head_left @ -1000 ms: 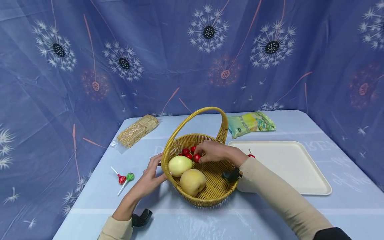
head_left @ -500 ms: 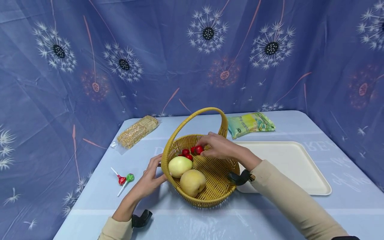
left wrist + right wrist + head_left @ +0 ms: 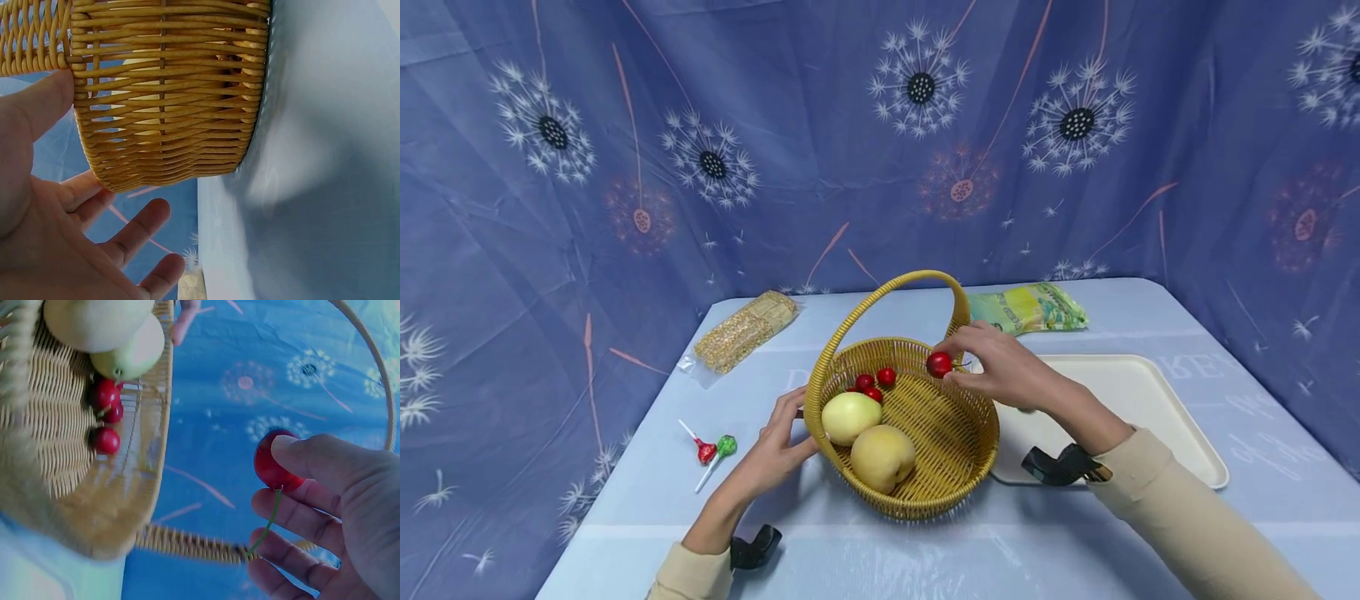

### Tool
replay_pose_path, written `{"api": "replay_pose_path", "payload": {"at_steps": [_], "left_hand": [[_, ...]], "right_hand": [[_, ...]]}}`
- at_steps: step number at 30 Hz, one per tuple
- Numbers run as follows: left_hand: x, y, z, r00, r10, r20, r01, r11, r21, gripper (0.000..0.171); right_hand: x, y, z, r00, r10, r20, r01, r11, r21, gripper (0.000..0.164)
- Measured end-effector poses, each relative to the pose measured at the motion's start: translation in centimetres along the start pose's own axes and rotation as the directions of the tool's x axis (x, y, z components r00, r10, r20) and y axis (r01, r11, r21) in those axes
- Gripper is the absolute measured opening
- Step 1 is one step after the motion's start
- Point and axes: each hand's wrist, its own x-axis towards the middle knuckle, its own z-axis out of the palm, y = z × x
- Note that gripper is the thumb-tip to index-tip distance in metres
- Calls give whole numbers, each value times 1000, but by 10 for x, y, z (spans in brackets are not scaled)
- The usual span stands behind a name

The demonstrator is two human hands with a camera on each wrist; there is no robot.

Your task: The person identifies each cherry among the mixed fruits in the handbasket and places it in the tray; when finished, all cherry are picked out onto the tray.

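My right hand (image 3: 1007, 362) pinches a red cherry (image 3: 938, 364) between thumb and fingers, above the right side of the wicker basket (image 3: 951, 450). Its green stem (image 3: 272, 519) hangs down by the fingers in the right wrist view. At the basket's left side, my left hand (image 3: 778, 442) holds the wall: the thumb (image 3: 53, 103) lies by the handle base, index and middle fingertips meet the rim, and the other fingers stretch free. Inside the basket are several more cherries (image 3: 886, 377), a pale yellow-green oval fruit (image 3: 850, 417) and a larger yellow peach-like fruit (image 3: 880, 457).
A cream tray (image 3: 1157, 417) lies right of the basket, partly behind the right arm. Behind stands a green-yellow packet (image 3: 1030, 307). Toward the left are a bag of grain-like food (image 3: 741, 333), a red lollipop (image 3: 705, 452) and a green lollipop (image 3: 726, 446). The basket handle (image 3: 880, 292) arches up.
My right hand has lifted the cherry from the cluster in the basket and carried it rightward to near the basket's right rim. The left hand and basket stay put.
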Motion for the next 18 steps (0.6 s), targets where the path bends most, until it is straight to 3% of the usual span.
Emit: {"api": "replay_pose_path", "payload": {"at_steps": [9, 18], "left_hand": [[-1, 2, 1, 1000, -11, -5, 10, 1000, -13, 58], [0, 0, 0, 1000, 1, -14, -1, 1000, -2, 60]], "right_hand": [[-49, 32, -16, 984, 130, -120, -135, 990, -30, 31], [-92, 66, -5, 948, 230, -221, -253, 964, -85, 27]]}}
